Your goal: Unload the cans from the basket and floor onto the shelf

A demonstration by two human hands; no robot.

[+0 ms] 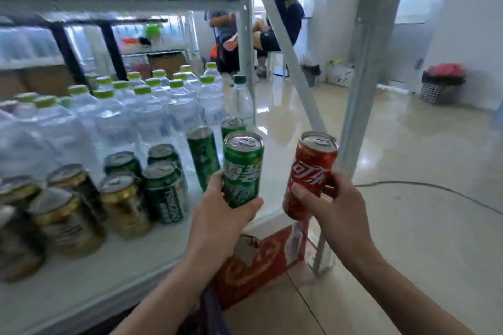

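My left hand [220, 215] grips a tall green can [243, 166] upright, just above the right end of the white shelf [130, 261]. My right hand [334, 212] holds a tall red cola can [310, 174], tilted slightly, out past the shelf's right edge. Two more slim green cans [203, 155] stand on the shelf right behind the held green one. Short green beer cans [164, 193] and gold cans [123, 204] are grouped to the left. The basket is hidden except for a purple edge [211, 307] at the bottom.
Shrink-wrapped water bottles [136, 114] fill the back of the shelf. A grey metal upright [362, 106] and a diagonal brace [294, 68] frame the right end. A red carton [258, 261] sits under the shelf. People are at the back of the room. A cable [435, 190] crosses the floor.
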